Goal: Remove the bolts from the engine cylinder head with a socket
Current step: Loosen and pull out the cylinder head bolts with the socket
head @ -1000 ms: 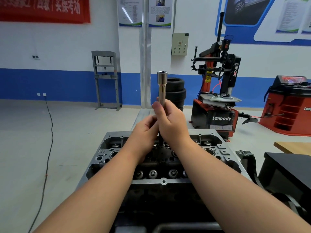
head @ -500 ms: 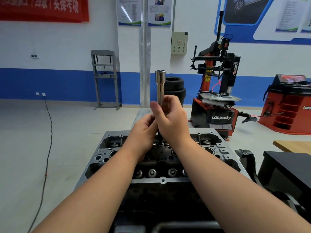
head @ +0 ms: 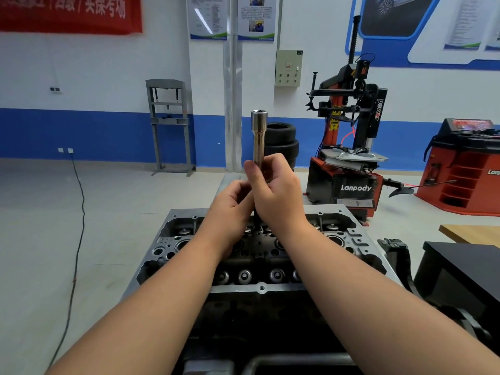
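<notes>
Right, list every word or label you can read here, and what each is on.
"Lanpody": dark base of the tyre changer.
"power": its upright column.
"Lan...", cut off by the frame edge: red machine.
Red banner: large characters, blurred and cropped.
Wall posters: print too small.

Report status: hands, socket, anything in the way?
Both hands grip the socket: right hand high, left hand below. Socket upright above cylinder head. Lower end hidden. No obstruction seen.
</notes>
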Tool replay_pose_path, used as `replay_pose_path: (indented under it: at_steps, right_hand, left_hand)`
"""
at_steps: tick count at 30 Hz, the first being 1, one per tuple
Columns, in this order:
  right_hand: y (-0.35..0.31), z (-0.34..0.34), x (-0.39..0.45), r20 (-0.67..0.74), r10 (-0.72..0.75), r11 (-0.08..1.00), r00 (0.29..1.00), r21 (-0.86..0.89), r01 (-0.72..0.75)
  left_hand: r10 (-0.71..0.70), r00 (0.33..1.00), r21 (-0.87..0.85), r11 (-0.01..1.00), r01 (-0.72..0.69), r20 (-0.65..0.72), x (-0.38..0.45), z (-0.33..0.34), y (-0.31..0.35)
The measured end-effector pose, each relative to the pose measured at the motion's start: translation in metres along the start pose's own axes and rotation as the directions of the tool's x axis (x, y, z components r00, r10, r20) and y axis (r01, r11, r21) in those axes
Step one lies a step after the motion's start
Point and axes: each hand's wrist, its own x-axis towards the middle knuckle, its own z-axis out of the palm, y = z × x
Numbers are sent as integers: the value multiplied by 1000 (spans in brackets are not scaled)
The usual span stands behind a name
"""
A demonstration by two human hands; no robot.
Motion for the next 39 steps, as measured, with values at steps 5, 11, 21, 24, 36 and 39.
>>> replay_pose_path:
  at_steps: [5, 11, 21, 24, 36, 39]
  right_hand:
    - [2, 2, -1, 53, 24, 1000, 998, 15, -25]
    - [1, 1, -1, 41, 15, 1000, 999, 18, -15]
    - [-1, 1, -1, 65, 37, 999, 997, 3, -37]
    - [-3, 0, 0, 7, 17, 1000, 1000, 13, -17]
    - [-5, -2, -1, 25, 33, 999, 999, 36, -34]
    - [-4, -3, 0, -10, 27, 999, 1000, 33, -27]
  left_hand:
    - [-32, 998, 11, 999, 31, 51, -1, 1, 2]
    - [4, 1000, 40, 999, -5, 26, 0, -1, 1]
    - [-17, 999, 11, 1000, 16, 50, -1, -1, 2]
    - [17, 999, 54, 998, -18, 30, -1, 0, 1]
    - [12, 1000, 57, 998, -14, 27, 0, -1, -1]
    - [32, 999, 43, 999, -32, 6, 2, -2, -4]
